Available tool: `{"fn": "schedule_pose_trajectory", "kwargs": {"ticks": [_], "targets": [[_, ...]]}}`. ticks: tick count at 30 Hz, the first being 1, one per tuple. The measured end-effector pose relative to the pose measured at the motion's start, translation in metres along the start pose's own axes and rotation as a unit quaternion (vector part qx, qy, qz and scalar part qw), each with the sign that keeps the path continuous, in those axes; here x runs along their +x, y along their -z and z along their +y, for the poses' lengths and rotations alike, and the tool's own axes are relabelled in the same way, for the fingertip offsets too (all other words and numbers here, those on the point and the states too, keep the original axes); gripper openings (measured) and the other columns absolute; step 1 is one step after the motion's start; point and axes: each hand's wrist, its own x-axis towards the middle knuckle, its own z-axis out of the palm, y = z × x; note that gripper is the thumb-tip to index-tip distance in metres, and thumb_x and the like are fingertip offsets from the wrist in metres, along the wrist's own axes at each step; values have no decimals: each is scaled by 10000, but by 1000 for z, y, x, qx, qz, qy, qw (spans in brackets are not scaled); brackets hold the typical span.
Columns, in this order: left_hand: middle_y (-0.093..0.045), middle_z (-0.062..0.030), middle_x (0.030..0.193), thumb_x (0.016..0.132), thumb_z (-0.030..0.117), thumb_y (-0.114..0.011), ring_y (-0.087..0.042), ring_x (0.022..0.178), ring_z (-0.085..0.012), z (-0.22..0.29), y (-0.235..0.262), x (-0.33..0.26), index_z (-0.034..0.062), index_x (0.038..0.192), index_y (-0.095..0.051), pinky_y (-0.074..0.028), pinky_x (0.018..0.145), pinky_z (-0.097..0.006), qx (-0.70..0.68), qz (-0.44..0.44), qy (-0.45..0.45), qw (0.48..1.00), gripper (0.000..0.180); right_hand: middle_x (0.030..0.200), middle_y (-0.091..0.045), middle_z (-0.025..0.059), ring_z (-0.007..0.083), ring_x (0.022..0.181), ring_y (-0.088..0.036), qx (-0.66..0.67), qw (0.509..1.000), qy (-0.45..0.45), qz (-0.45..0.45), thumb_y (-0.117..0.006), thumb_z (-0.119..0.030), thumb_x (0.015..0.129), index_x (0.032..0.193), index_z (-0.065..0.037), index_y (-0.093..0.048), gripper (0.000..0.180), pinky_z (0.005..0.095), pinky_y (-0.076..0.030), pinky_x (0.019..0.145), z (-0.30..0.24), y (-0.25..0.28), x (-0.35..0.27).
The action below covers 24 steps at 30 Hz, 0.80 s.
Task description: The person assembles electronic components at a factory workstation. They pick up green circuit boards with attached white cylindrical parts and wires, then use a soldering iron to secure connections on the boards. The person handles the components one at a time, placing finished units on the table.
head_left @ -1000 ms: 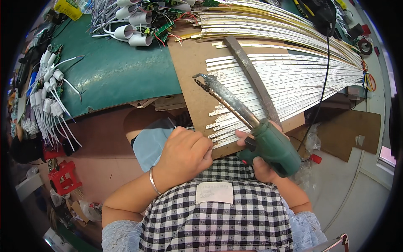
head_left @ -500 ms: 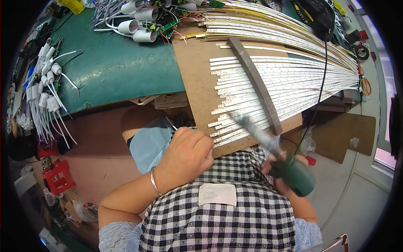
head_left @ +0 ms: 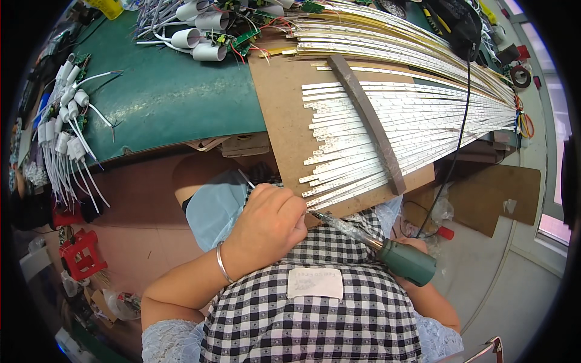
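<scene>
Here the right hand [head_left: 417,247] grips a green-handled soldering iron [head_left: 387,251], tip at the white LED strips [head_left: 387,127] on the brown board [head_left: 284,121]; the left hand [head_left: 269,227], curled, presses a strip end. A white rectangular label [head_left: 315,283] sits on the checked apron [head_left: 315,314].

Green-topped workbench [head_left: 169,97], brown board [head_left: 281,115] of white strips [head_left: 411,121] under a dark bar [head_left: 369,121], white capped wires [head_left: 200,36]

Green-handled soldering iron [head_left: 387,248] — tip seemingly at white strip ends [head_left: 321,196].
</scene>
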Motion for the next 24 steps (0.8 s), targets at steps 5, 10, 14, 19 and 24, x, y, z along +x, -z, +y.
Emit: {"fn": "schedule_pose_trajectory", "kwargs": {"ticks": [5,10,14,19,24], "targets": [[-495,-81,680,588,-44,-647,-507,653,-273,-1,1,0,54,732,-522,-417,643,-364,-1,-3,4,1000,215,979,-637,209,211,770,-667,47,989,-105,-94,-526,-15,880,1187,110,-426,346,222,-537,596,1,12,-12],[-495,-80,681,585,-48,-643,-506,651,-270,-1,0,0,55,728,-519,-416,641,-363,-1,0,2,1000,215,955,-642,217,223,744,-664,-7,991,-87,-106,-539,-52,880,1137,110,-463,313,257,-544,599,0,13,-11],[-493,-80,678,585,-49,-643,-505,646,-269,-1,0,0,55,726,-518,-416,637,-362,-2,-2,2,1000,215,859,-651,188,218,690,-653,38,992,-105,-60,-596,-150,854,1000,93,-544,289,294,-543,606,7,9,-9],[-493,-80,674,590,-51,-646,-506,646,-270,1,0,1,53,727,-523,-418,632,-360,8,-1,1,1000,212,715,-633,116,190,630,-632,215,943,-241,81,-633,-237,796,845,59,-605,302,291,-528,610,-7,5,5],[-501,-83,680,598,-49,-651,-511,653,-274,3,4,2,52,729,-527,-421,631,-361,11,-4,10,1000,206,702,-624,101,181,618,-630,193,954,-213,85,-635,-288,793,868,55,-604,352,280,-523,604,-4,6,16]]}}
